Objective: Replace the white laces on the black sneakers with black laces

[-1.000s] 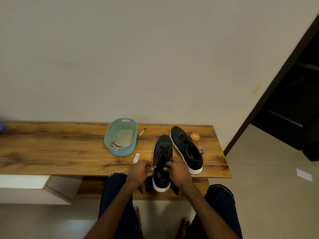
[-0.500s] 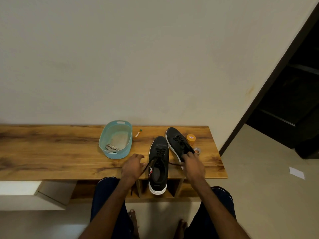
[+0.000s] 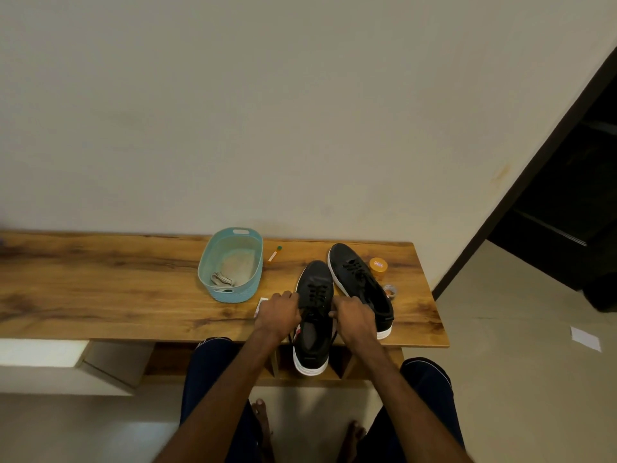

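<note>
Two black sneakers with white soles lie on the wooden bench [image 3: 100, 295]. The near sneaker [image 3: 314, 332] overhangs the front edge and carries black laces. The far sneaker [image 3: 359, 285], also laced in black, lies to its right. My left hand [image 3: 278, 312] sits at the near sneaker's left side with fingers curled on a black lace end. My right hand [image 3: 355, 317] is at its right side, fingers curled on the other lace end. White laces [image 3: 222, 280] lie in a teal basket [image 3: 215, 259].
A small tube [image 3: 274, 253] lies behind the basket. An orange jar [image 3: 378, 265] and a tape roll [image 3: 390, 290] sit by the far sneaker. A white packet [image 3: 260, 304] peeks out left of my left hand. A dark doorway opens at the right.
My hands, spread apart with the lace ends half a second ago, have come back in against the near sneaker's sides. The view shifted slightly.
</note>
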Action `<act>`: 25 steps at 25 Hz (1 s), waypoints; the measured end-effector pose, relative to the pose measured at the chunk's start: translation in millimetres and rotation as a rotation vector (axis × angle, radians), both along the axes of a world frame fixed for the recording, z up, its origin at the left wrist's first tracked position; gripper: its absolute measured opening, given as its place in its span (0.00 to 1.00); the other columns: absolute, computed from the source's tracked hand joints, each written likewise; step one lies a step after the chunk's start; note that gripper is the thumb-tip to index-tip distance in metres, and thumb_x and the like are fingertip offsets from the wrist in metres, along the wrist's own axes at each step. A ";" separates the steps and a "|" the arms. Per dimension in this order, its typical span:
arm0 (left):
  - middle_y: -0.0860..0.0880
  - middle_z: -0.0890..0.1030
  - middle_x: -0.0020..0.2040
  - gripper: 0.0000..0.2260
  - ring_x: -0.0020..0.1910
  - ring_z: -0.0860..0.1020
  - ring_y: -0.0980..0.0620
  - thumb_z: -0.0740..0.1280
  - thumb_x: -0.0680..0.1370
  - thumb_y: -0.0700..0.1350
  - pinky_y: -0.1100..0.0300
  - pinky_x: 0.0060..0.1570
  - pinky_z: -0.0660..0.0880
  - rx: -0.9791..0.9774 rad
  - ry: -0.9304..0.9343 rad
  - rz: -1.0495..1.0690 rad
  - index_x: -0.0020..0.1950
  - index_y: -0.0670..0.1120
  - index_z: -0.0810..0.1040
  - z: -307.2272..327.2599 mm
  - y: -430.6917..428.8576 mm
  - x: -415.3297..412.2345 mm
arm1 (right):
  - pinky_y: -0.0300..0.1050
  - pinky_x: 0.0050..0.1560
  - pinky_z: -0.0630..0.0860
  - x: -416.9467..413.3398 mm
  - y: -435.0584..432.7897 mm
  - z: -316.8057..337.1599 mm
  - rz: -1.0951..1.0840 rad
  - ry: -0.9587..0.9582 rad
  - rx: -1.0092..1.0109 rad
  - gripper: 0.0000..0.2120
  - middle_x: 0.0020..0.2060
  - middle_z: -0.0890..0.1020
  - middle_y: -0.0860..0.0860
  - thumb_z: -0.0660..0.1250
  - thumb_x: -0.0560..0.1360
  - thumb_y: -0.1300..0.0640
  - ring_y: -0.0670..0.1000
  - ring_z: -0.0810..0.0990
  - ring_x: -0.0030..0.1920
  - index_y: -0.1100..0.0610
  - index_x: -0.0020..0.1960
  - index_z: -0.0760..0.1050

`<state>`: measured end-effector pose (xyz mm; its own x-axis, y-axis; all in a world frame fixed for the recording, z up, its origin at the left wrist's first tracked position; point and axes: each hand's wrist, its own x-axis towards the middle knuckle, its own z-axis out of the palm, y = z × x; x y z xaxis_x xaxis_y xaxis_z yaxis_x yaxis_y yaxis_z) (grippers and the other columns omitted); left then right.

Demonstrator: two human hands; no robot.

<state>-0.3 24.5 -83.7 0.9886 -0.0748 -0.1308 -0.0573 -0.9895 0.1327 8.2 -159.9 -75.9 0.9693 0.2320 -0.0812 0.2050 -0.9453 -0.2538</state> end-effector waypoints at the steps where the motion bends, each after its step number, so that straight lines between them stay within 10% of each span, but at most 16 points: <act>1: 0.47 0.77 0.59 0.12 0.57 0.76 0.46 0.59 0.82 0.49 0.51 0.50 0.74 0.012 0.004 -0.006 0.63 0.47 0.72 0.3 1.1 0.9 | 0.52 0.53 0.76 2.7 -2.0 2.1 -0.002 -0.005 -0.013 0.04 0.49 0.82 0.51 0.64 0.80 0.54 0.55 0.78 0.54 0.53 0.52 0.75; 13: 0.51 0.81 0.51 0.07 0.50 0.78 0.52 0.66 0.80 0.48 0.55 0.49 0.75 -0.335 0.109 0.067 0.50 0.50 0.84 14.0 24.7 0.7 | 0.50 0.54 0.78 19.4 -19.8 11.7 -0.001 0.300 0.126 0.08 0.48 0.85 0.52 0.67 0.80 0.56 0.51 0.82 0.49 0.58 0.53 0.83; 20: 0.60 0.81 0.56 0.12 0.56 0.77 0.67 0.64 0.82 0.47 0.70 0.52 0.74 -1.366 0.109 0.266 0.47 0.43 0.84 23.2 -3.1 -7.9 | 0.32 0.38 0.74 7.6 4.7 27.4 -0.240 0.506 1.127 0.13 0.43 0.86 0.45 0.63 0.82 0.50 0.35 0.82 0.44 0.58 0.51 0.83; 25: 0.47 0.86 0.43 0.14 0.44 0.84 0.55 0.62 0.83 0.47 0.66 0.44 0.78 -1.457 -0.126 0.353 0.49 0.40 0.84 32.9 -26.4 0.2 | 0.29 0.37 0.76 6.3 22.8 26.9 -0.313 0.397 1.342 0.14 0.44 0.87 0.52 0.63 0.82 0.51 0.43 0.85 0.44 0.58 0.49 0.84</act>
